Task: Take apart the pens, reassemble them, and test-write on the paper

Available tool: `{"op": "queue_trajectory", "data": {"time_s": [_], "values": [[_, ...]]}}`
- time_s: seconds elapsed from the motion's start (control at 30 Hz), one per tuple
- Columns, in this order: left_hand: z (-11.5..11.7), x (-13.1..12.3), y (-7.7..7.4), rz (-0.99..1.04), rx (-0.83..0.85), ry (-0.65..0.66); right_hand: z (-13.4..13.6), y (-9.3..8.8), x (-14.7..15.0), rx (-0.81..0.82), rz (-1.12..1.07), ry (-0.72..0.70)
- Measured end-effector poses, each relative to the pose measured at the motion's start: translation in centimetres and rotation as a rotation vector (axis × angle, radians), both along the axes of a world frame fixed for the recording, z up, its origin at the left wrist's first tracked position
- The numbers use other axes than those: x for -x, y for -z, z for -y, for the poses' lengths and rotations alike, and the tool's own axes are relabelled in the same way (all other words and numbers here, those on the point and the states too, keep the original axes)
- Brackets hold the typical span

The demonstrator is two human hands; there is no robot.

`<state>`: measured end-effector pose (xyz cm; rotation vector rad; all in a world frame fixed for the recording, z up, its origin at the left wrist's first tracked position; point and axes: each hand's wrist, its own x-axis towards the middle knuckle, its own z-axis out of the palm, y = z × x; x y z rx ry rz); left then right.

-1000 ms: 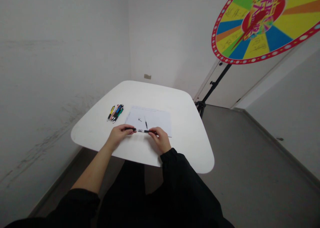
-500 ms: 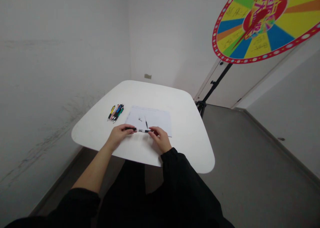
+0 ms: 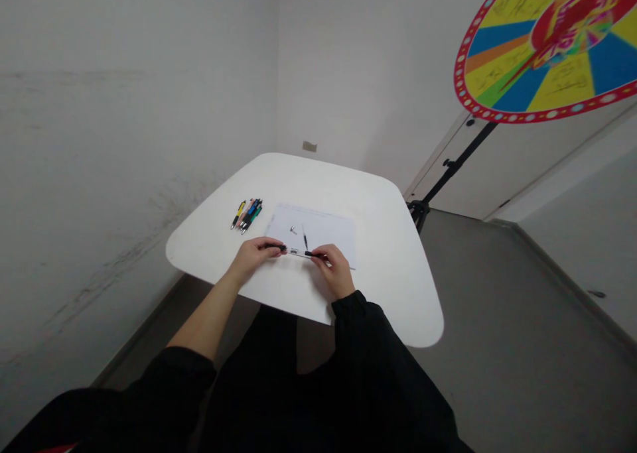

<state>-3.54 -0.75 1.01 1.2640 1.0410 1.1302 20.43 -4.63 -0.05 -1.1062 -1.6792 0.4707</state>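
My left hand (image 3: 255,254) pinches a black pen part (image 3: 275,246) just over the near edge of a white paper sheet (image 3: 323,224). My right hand (image 3: 334,267) grips another black pen part (image 3: 313,255) with thumb and fingers, level with the first. Between the two lies a clear, see-through section (image 3: 294,251); whether it joins both parts, I cannot tell. On the paper, a thin refill with a dark end (image 3: 305,241) points toward my right hand. Small shiny pieces (image 3: 292,229) lie left of it, too small to make out.
A bunch of several coloured pens (image 3: 250,215) lies on the left of the white table (image 3: 388,280). Walls stand to the left and behind. A colourful prize wheel (image 3: 557,62) on a black stand (image 3: 460,164) is beyond the table at the right.
The view has swung left, so everything sits further right in the picture. Both hands keep their holds on the pen parts, which seem slightly further apart. The pieces on the paper have not moved.
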Motion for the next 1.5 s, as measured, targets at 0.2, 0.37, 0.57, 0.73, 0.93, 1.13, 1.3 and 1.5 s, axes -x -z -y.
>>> {"op": "queue_trajectory", "data": {"time_s": [0.2, 0.37, 0.57, 0.73, 0.93, 1.13, 1.3, 1.5], "values": [[-0.1, 0.1, 0.3, 0.022, 0.008, 0.003, -0.2, 0.2, -0.1, 0.073, -0.054, -0.017], [-0.1, 0.1, 0.3, 0.03, 0.007, 0.005, -0.3, 0.7, -0.2, 0.136, -0.023, 0.026], [-0.1, 0.0, 0.4, 0.051, 0.012, -0.005, -0.2, 0.4, -0.3, 0.064, -0.024, 0.056], [-0.3, 0.1, 0.4, 0.04, -0.001, -0.014, -0.2, 0.4, -0.9, 0.059, -0.08, 0.091], [-0.6, 0.0, 0.5, 0.08, 0.004, -0.052, -0.8, 0.6, -2.3, 0.077, -0.141, 0.214], [-0.8, 0.1, 0.9, 0.075, 0.012, -0.028, -2.5, 0.5, -2.3, 0.074, -0.041, 0.342], [-0.8, 0.1, 0.8, 0.09, 0.036, -0.05, -4.7, 0.6, -1.2, 0.015, 0.303, 0.32], [-0.9, 0.2, 0.9, 0.072, 0.026, -0.045, -6.3, 1.3, -0.5, -0.012, 0.519, 0.33]]}}
